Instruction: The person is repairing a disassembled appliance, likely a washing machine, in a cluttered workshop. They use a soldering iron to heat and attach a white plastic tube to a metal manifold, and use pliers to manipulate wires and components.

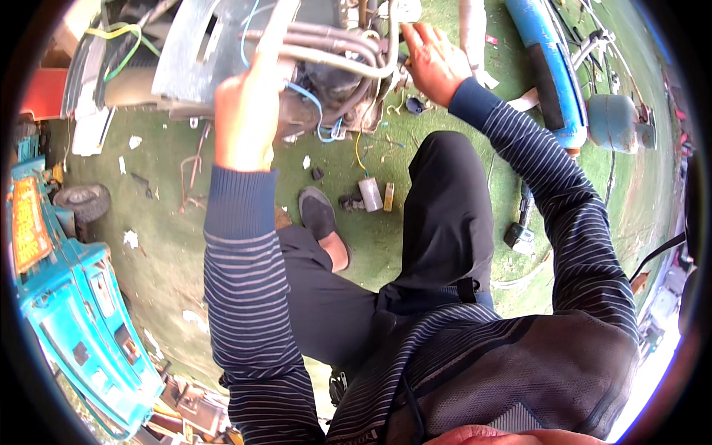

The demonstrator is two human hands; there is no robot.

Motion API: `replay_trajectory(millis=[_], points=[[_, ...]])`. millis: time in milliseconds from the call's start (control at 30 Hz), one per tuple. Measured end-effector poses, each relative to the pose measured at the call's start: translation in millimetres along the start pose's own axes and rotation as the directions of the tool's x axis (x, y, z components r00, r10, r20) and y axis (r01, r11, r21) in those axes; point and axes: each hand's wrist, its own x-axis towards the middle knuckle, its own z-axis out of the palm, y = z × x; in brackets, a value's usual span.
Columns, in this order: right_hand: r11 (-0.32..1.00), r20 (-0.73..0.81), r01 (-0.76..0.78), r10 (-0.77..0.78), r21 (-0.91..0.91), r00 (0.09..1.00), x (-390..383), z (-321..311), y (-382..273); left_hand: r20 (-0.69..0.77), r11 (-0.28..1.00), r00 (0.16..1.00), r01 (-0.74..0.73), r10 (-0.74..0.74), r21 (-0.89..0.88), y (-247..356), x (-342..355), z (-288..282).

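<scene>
My left hand point(246, 115) is closed around a pale bar point(276, 33) that runs up to the top edge. Strong light washes out its surface, so its kind is unclear. My right hand point(439, 65) is at the right side of a dirty engine-like assembly point(337, 81), back of the hand up and fingers bent. Whatever is under those fingers is hidden. Between my hands run grey-brown bent hoses point(334, 55). A thin blue tube point(308, 95) loops down in front, and a yellow wire leads down to a small silver cylinder point(370, 194) on the floor.
A grey panel point(189, 55) adjoins the assembly on the left. To the right lie a blue gas cylinder point(552, 74), a smaller tank point(612, 122) and a cordless power tool point(521, 236). A turquoise vehicle body part point(81, 311) and a wheel point(81, 202) are at far left. Scraps litter the green floor.
</scene>
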Motion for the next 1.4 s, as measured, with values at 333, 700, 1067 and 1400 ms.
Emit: replay_trajectory(millis=[333,700,1067,1400], points=[[0.978,0.022,0.191,-0.190,-0.085,0.982,38,10,-1,0.030,0.993,0.998,-0.057,0.060,-0.100,19,-4,8],[0.970,-0.011,0.237,-0.237,0.061,0.971,37,17,3,0.036,0.874,0.941,-0.327,0.337,0.360,12,-5,7],[0.961,0.102,0.271,-0.276,0.052,0.956,55,18,11,-0.036,0.932,0.971,-0.218,0.238,0.289,12,-11,8],[0.867,0.111,0.491,-0.482,-0.078,0.869,75,6,22,-0.031,0.932,0.980,-0.177,0.196,0.316,22,-25,1]])
